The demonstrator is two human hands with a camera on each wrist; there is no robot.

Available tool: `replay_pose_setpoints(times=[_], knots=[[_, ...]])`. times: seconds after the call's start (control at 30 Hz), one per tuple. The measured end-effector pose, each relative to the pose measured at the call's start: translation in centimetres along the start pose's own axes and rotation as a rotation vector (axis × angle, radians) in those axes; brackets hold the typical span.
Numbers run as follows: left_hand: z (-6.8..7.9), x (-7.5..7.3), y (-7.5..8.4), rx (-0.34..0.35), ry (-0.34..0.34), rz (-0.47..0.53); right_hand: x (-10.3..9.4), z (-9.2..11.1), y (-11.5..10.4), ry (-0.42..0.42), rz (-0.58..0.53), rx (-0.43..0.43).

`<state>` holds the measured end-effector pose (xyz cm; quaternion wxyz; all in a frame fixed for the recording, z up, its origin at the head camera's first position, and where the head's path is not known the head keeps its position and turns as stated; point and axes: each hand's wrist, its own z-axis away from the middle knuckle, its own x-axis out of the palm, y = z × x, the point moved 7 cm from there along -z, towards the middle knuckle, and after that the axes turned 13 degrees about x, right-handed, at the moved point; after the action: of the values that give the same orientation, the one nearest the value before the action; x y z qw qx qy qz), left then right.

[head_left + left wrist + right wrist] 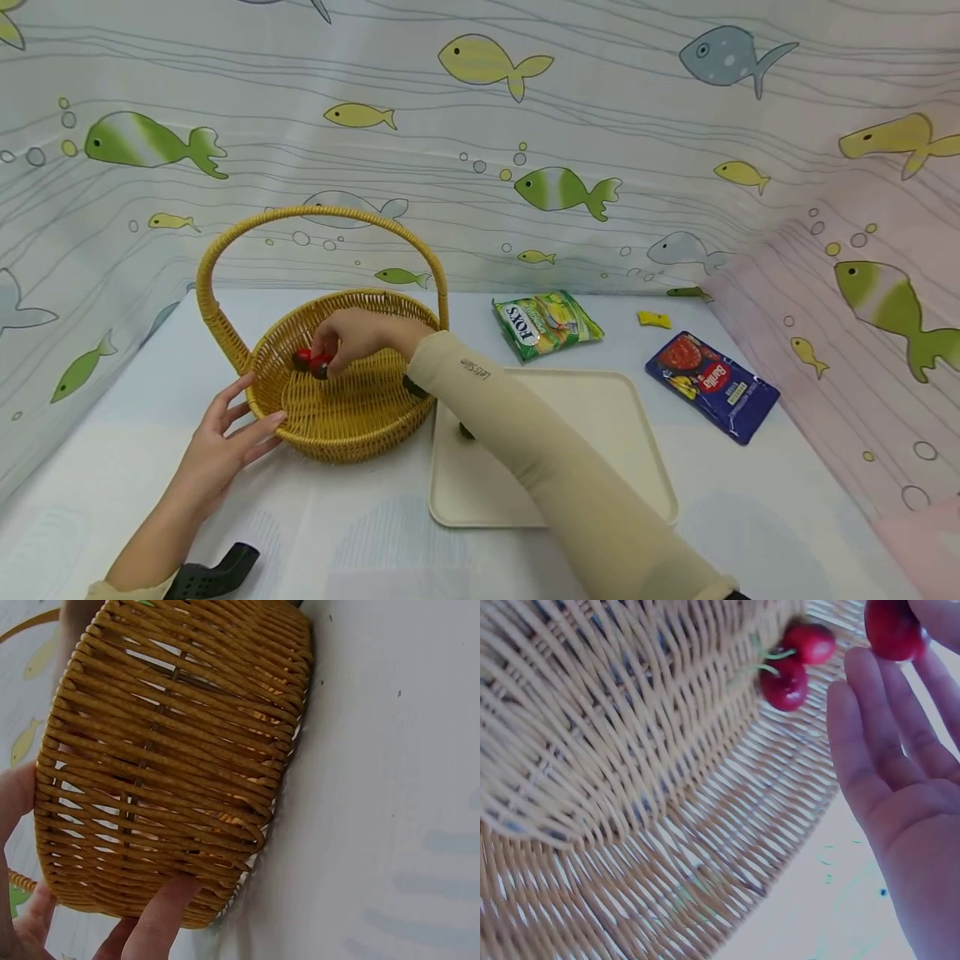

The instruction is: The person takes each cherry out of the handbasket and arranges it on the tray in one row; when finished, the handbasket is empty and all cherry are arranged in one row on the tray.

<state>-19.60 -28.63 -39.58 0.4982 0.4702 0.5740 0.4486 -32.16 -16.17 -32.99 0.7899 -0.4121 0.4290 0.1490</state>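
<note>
Inside the wicker basket, my right hand pinches a dark red cherry between thumb and fingers. Just beside it, two red cherries with green stems lie against the woven side; one cherry touches the other cherry in the right wrist view. My left hand holds the basket at its front left rim. In the left wrist view, one fingertip presses the outer wall while other fingers reach the rim.
A cream tray lies right of the basket, with a small dark object partly hidden by my right sleeve. Behind and beyond are a green Fox's packet, a small yellow packet and a blue Barilla pouch. The basket's tall handle arches overhead.
</note>
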Motion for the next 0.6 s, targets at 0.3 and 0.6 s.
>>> replay_pose_setpoints(times=[0.3,0.6], knots=[[0.2,-0.2,-0.2,-0.011,-0.002,0.004,-1.8,4.0,-1.3,0.075,0.013,-0.054],[0.1,0.0,-0.4,-0.011,0.006,0.031,-2.4,8.7,-1.1,0.134,-0.016,-0.072]])
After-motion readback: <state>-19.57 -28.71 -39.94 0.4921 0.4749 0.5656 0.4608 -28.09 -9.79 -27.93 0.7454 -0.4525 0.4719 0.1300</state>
